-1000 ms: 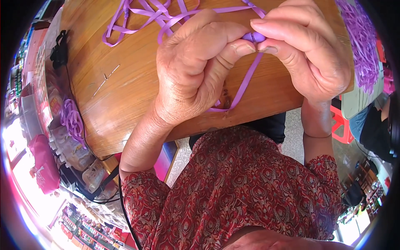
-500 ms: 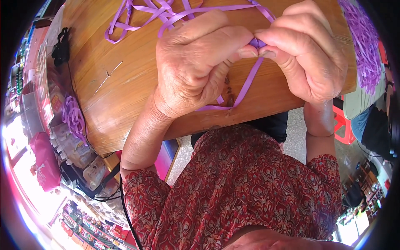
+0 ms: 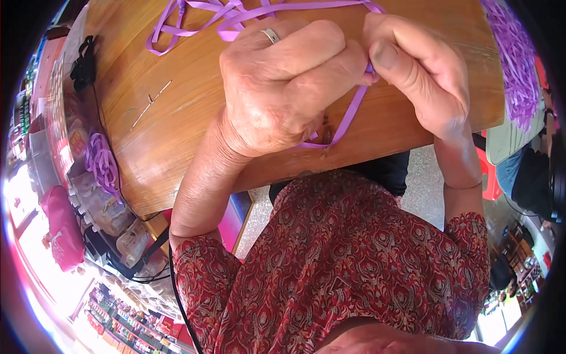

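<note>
Head view | our left hand (image 3: 277, 88) pinches purple ribbon (image 3: 349, 115), which runs below the fingertips | our right hand's (image 3: 427, 74) fingers curl just beside that pinch; whether they grip, we cannot tell | we judge: uneven pull may slip it; tangled loops (image 3: 221, 12) beyond the fingers may snag

Head view: fisheye, left of a head-worn pair, upright. Looks steeply down over the wearer's own shirt (image 3: 354, 259), which spreads around 6 o'clock. Wooden table (image 3: 171, 135) spans 10 to 1 o'clock, its edges bowed. Left hand (image 3: 277, 88) at 12, right hand (image 3: 427, 71) near 2: both close to lens. Shelves (image 3: 127, 321), 7 to 8, much farther.
</note>
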{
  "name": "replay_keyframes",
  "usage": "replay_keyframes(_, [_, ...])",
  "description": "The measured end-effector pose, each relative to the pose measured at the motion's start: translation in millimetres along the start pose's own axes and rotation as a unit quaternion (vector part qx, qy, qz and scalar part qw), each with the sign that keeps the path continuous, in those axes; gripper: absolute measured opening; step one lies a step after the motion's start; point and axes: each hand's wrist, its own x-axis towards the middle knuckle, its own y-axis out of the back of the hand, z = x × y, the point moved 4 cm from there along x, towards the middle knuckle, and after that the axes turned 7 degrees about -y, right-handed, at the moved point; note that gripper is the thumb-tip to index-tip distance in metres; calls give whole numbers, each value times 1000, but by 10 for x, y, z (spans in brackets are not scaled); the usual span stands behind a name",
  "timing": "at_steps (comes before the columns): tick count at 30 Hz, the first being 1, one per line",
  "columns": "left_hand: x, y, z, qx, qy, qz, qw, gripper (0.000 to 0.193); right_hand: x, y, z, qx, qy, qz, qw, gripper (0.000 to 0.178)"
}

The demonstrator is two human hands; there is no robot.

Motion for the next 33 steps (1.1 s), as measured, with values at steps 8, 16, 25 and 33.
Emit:
replay_keyframes(8, [-37, -34, -139, -22, 61, 38, 997, 16, 1, 265, -114, 99, -167, -19, 981, 25])
replay_keyframes(16, [-28, -45, -103, -50, 71, 38, 996, 14, 50, 191, -196, 70, -14, 15, 997, 42])
replay_keyframes(25, [-215, 8, -322, -194, 331, 152, 911, 12, 193, 10, 43, -160, 109, 54, 980, 25])
replay_keyframes(33, [-189, -9, -424, -285, 422, 216, 833, 8, 153, -190, 253, -359, 171, 73, 915, 18])
